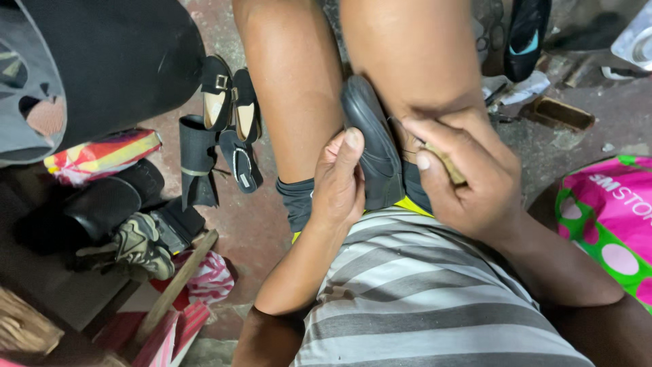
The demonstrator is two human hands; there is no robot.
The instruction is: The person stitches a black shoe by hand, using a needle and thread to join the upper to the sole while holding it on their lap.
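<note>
Shoe [370, 146] wedged between my knees to steady it; left hand [337, 183] fingers clamped on it, right hand [468, 180] fingers pinching wooden tool [445, 163].

The light was soft and fairly bright over my knees and my hands [407, 177], falling from above and ahead. The floor [251, 224] lay in duller, even light, while the lower left corner sank into deep shadow. Focus held sharp at the centre; the edges stretched outward slightly, wide-angle fashion.
</note>
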